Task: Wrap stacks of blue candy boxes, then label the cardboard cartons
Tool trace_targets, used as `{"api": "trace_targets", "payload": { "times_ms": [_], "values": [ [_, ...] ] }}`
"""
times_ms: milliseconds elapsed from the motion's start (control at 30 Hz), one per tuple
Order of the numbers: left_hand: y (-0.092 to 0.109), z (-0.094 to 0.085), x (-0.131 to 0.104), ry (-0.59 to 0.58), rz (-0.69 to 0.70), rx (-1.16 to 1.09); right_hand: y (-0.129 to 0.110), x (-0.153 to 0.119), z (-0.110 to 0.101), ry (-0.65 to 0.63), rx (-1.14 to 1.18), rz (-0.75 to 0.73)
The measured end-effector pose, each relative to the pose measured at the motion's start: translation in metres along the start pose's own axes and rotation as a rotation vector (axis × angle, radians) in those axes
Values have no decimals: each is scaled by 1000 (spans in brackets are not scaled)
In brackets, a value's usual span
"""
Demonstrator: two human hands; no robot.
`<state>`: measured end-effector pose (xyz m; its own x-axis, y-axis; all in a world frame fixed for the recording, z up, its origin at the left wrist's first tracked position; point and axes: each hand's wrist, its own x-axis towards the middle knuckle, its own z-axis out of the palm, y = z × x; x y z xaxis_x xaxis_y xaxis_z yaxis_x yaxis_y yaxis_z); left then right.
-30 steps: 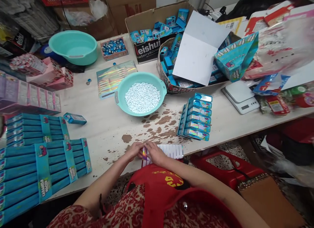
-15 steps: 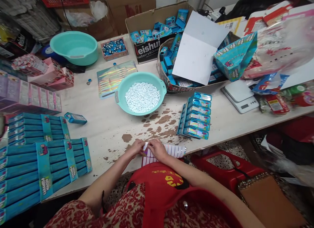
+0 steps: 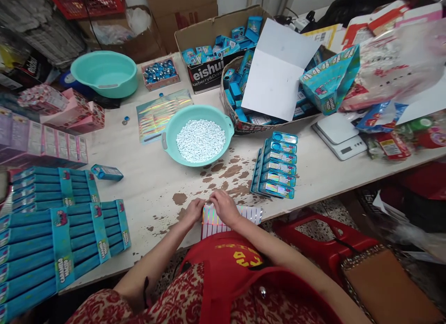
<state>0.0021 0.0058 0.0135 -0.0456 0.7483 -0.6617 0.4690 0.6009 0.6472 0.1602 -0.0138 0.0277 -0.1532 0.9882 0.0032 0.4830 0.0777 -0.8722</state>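
Observation:
At the table's front edge lies a shiny sticker sheet (image 3: 211, 223) with rows of narrow white strips. My left hand (image 3: 195, 211) pinches its upper left corner with fingers closed. Close beside it, my right hand (image 3: 225, 207) bends over the sheet, thumb and fingers pressed together at the top edge. Whether a single strip is lifted between the fingertips is hidden. To the right stands a row of blue tins (image 3: 278, 165) in a display box. Beyond my hands is a turquoise basin (image 3: 169, 129) of small white candies (image 3: 200, 140).
On the left are stacked blue display boxes (image 3: 62, 240), with a lone blue tin (image 3: 107, 171) behind. Farther back are another turquoise basin (image 3: 104, 73), a second shiny sheet (image 3: 156, 115) and cartons of tins (image 3: 209, 75). A white scale (image 3: 339, 136) stands at right, a red stool (image 3: 313, 231) below.
The sheet's upper left part now lies flatter, its strips showing rainbow glints. My right hand has risen slightly at the top edge; my left stays at the corner. The view shifted a little.

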Motion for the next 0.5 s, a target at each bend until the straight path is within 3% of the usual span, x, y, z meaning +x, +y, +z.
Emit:
{"api": "trace_targets", "payload": {
  "times_ms": [67,100,167,267,367,500],
  "values": [
    [20,-2,-7,61,127,-69,-12,6,-23,135,139,87],
    [32,-2,-11,32,211,-116,-18,8,-35,184,216,126],
    [59,2,-21,-142,346,-183,-30,9,-59,241,329,173],
    [97,13,-29,-380,324,-209,-40,5,-89,356,372,207],
    [132,27,-27,-437,310,-149,-35,2,-112,531,350,273],
    [183,45,-10,-540,490,113,-12,6,-144,690,264,368]
  ]
}}
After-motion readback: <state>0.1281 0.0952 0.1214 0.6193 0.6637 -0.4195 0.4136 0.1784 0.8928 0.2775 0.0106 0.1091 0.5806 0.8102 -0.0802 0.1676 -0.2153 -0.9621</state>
